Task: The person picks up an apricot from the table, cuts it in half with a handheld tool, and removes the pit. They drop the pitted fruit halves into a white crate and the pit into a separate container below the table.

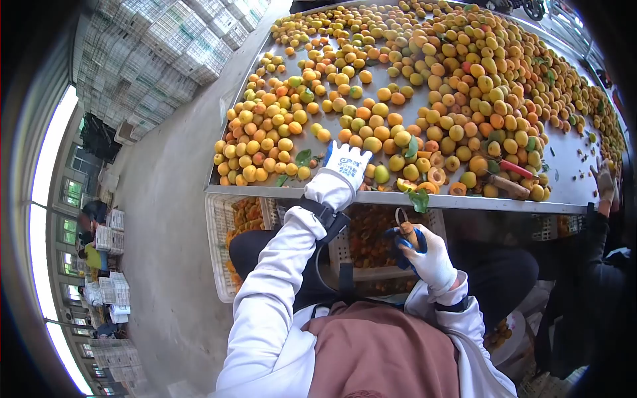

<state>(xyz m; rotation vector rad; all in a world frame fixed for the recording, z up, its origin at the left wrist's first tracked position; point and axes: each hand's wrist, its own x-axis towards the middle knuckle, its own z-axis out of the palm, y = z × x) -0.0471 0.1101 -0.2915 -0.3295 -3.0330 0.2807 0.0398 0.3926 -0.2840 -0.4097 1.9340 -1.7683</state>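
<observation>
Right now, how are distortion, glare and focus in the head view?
Head view: strong fisheye bends the grey metal table and blacks out the corners; the bright window strip at left is blown out; the round yellow-orange fruit, the white-gloved left hand and the white-gloved right hand look sharp and evenly lit, without hard shadows.

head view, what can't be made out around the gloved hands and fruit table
Left white-gloved hand: head view, its back hides the fingertips; grasp unclear.
Blue-handled metal tool in right white-gloved hand: working end too small.
White plastic crate under grey metal table: table edge hides most contents.
</observation>
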